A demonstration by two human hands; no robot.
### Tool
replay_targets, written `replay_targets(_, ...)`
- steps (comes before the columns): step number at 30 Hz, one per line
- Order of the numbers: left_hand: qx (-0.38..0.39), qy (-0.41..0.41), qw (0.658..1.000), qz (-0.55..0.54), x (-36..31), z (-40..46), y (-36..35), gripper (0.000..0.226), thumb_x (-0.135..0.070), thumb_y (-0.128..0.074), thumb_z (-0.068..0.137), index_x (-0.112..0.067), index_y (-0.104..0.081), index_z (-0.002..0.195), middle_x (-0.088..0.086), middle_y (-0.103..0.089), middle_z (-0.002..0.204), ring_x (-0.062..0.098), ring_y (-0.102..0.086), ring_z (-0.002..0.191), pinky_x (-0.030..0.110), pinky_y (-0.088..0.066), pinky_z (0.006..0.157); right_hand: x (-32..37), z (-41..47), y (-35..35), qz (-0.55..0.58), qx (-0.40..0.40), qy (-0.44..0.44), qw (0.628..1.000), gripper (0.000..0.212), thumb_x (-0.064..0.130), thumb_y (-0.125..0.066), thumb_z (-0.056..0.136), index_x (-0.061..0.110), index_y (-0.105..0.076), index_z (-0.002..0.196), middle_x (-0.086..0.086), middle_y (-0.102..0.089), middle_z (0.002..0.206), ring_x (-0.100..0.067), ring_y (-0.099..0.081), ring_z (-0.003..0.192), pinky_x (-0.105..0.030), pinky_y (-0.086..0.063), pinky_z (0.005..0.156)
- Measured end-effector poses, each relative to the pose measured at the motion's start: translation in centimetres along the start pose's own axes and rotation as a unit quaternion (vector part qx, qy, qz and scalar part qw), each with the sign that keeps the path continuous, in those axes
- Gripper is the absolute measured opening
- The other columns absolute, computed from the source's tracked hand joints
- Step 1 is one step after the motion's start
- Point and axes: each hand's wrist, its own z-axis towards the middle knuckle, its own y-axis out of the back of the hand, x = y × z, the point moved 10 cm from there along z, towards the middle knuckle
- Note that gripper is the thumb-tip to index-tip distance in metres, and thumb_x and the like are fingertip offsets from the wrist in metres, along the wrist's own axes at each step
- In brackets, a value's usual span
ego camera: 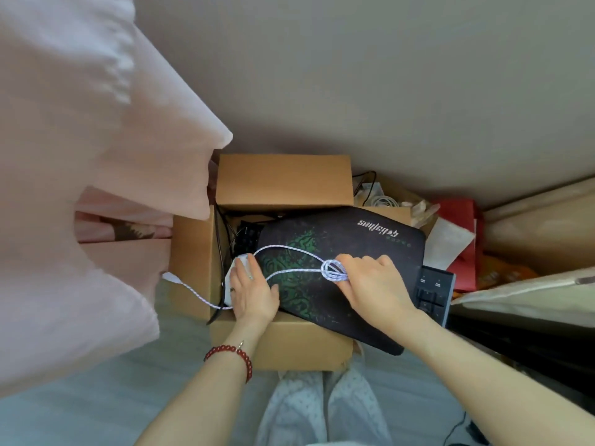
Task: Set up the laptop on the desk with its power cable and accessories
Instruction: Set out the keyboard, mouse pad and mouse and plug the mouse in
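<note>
A pale pink curtain [80, 188] fills the left of the view, hanging down beside an open cardboard box [283, 342] that stands on the floor against a grey wall. Across the box's open top lies a black mouse pad [360, 246] with a green pattern and pale lettering, tilted, its near corner jutting past the box's front edge. Under the pad's right edge a black keyboard [434, 292] pokes out. Behind the box is a clutter of white cords and a red bag [463, 239]. The left hand [252, 292], a red bead bracelet [230, 354] on its wrist, lies flat with fingers spread on a white charger block [233, 275] at the box's left rim, its grip loose rather than closed. The right hand [373, 284] rests on the pad, its grip pinched on the coiled bundle of a white braided cable [289, 251], which loops across the pad, passes under the left hand and trails out over the box's left side, ending in a white plug [169, 277].
</note>
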Motion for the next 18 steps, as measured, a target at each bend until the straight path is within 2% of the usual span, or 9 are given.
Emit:
replay_targets(2,-0.002,0.048,0.999,0.007,0.9,1.4,-0.8,0.077,-0.028,-0.047,0.091,-0.011,0.005,0.146,0.019,0.006,0.154,0.033,0.004,0.141,0.044,-0.015,0.113,0.8,0.0,-0.9,-0.047,0.000,-0.004,0.999,0.024,0.032,-0.047,0.092,0.018,-0.051,0.112,-0.002,-0.062,0.088,-0.028,-0.057,0.081,-0.037,-0.033,0.070)
replay_targets(4,0.014,0.057,0.998,0.033,1.0,2.6,-1.6,0.078,-0.024,-0.046,0.089,-0.011,0.006,0.146,0.019,0.008,0.154,0.033,0.008,0.141,0.045,-0.012,0.114,1.4,-0.1,-1.2,-0.111,-0.013,-0.004,0.994,0.030,0.034,-0.066,0.080,0.016,-0.062,0.104,-0.003,-0.062,0.075,-0.026,-0.059,0.064,-0.033,-0.040,0.061)
replay_targets(7,0.011,0.055,0.997,0.048,1.2,3.6,-1.7,0.072,-0.020,-0.051,0.086,-0.016,-0.010,0.144,0.018,-0.006,0.152,0.037,0.001,0.140,0.047,-0.009,0.113,1.2,-0.6,-1.1,-0.136,-0.053,-0.020,0.989,0.040,0.036,-0.080,0.066,0.016,-0.069,0.099,-0.001,-0.059,0.060,-0.023,-0.054,0.048,-0.031,-0.040,0.050)
replay_targets(9,-0.013,0.026,0.998,0.052,1.0,3.6,-1.1,0.060,-0.015,-0.052,0.086,-0.018,-0.026,0.139,0.018,-0.020,0.144,0.039,-0.014,0.135,0.047,-0.014,0.111,0.7,-0.9,-0.8,-0.143,-0.066,-0.024,0.987,0.045,0.036,-0.081,0.065,0.016,-0.069,0.103,-0.001,-0.058,0.058,-0.023,-0.053,0.047,-0.031,-0.039,0.050)
replay_targets(12,-0.039,-0.022,0.998,0.042,0.7,3.1,0.0,0.046,-0.011,-0.053,0.087,-0.020,-0.040,0.131,0.017,-0.029,0.132,0.038,-0.033,0.116,0.045,-0.029,0.099,0.1,-1.3,-0.1,-0.159,-0.074,-0.031,0.984,0.049,0.037,-0.080,0.065,0.016,-0.068,0.108,0.001,-0.057,0.052,-0.022,-0.053,0.047,-0.032,-0.039,0.050)
replay_targets(15,-0.043,-0.052,0.997,0.045,-0.1,2.5,0.3,0.036,-0.016,-0.060,0.083,-0.019,-0.050,0.118,0.015,-0.032,0.124,0.036,-0.033,0.108,0.046,-0.038,0.090,-0.6,-1.5,0.6,-0.150,-0.067,-0.048,0.985,0.048,0.040,-0.080,0.066,0.016,-0.069,0.106,0.001,-0.054,0.042,-0.022,-0.050,0.042,-0.032,-0.039,0.050)
replay_targets(18,-0.036,-0.064,0.996,0.057,-1.2,2.0,0.3,0.027,-0.020,-0.058,0.085,-0.018,-0.050,0.110,0.017,-0.029,0.135,0.037,-0.030,0.113,0.048,-0.036,0.089,-1.1,-1.8,1.2,-0.126,-0.071,-0.060,0.988,0.048,0.037,-0.081,0.067,0.014,-0.068,0.108,0.000,-0.053,0.043,-0.023,-0.049,0.039,-0.031,-0.038,0.048)
